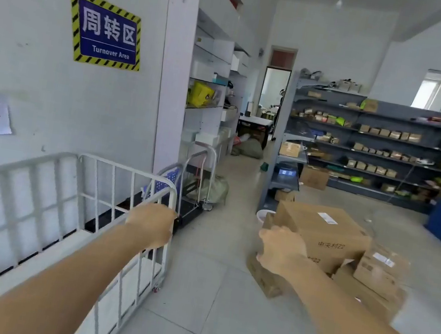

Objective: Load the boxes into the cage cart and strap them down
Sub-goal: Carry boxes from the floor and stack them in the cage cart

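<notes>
Cart (162,261) stood near left by wall (38,86), corner rail gripped by left hand (151,225), fingers wrapped | right hand (282,251) laid on top box (327,230) of stack (264,282), right; finger curl cannot be told | risk: stack toppled if top box is dragged one-handed

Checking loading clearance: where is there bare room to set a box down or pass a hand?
Free: the visible cart bed inside its rails, and the floor strip between cart and boxes. Crowded: the boxes under the right hand; a trolley beyond the end rail the left hand grips.
</notes>
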### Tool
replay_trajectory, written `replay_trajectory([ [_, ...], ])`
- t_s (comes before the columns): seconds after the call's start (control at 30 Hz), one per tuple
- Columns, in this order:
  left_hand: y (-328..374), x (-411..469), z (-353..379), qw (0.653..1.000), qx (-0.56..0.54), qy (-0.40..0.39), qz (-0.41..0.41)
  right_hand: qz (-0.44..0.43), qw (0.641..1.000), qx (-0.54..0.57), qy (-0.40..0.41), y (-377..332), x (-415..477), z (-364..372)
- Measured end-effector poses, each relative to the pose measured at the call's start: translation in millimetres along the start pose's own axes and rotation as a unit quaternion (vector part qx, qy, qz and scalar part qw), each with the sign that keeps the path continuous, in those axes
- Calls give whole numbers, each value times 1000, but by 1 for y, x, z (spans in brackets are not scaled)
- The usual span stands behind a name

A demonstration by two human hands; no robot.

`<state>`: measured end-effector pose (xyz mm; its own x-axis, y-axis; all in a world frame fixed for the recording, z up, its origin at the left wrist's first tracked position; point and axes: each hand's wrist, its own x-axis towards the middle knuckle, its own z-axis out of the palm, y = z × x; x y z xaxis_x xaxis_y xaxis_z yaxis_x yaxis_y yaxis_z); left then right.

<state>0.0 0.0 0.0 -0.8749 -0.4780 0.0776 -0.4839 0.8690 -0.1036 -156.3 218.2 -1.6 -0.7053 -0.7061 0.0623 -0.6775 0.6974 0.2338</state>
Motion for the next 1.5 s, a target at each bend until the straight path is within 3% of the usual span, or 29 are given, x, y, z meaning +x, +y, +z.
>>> replay_trajectory([
  [0.43,146,206,42,995,-47,-39,79,94,994,1,-63,168,115,74],
  [0.9,269,431,81,982,-56,-71,167,194,975,26,-105,303,255,133],
  [1.27,369,600,129,968,-94,-121,198,257,958,38,-123,429,370,218],
  [1.5,438,695,171,958,-163,-170,162,253,957,51,-134,524,439,283],
])
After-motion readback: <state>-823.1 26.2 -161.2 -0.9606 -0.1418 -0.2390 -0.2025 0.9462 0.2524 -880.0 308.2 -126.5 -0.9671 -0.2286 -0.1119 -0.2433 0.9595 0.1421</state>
